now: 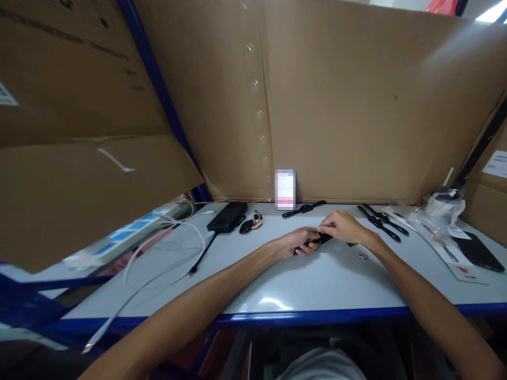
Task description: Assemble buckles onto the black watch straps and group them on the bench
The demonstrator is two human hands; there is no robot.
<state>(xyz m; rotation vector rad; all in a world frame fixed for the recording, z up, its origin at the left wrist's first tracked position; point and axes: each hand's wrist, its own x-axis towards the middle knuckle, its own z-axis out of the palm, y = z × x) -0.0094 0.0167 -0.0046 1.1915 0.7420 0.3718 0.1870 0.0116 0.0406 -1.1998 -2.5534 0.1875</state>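
Note:
My left hand (304,241) is closed round a black spokeshave (325,237), its handle end showing below the fingers. My right hand (338,226) pinches at the middle of that tool, the fingertips touching it close to the left thumb; what they grip there is too small to make out. A small shiny metal part (363,256) lies on the table below my right wrist. Partly covered by that wrist is a small dark flat piece (351,244). Behind my hands lies another black spokeshave (304,209), and two more spokeshaves (379,222) rest side by side to the right.
A phone (285,190) leans against the cardboard wall (340,105). To the left are a black power bank (227,217), a key fob (246,227), white cables (158,279) and a power strip (127,235). Clear packaging (439,237) and a black flat object (479,250) lie right.

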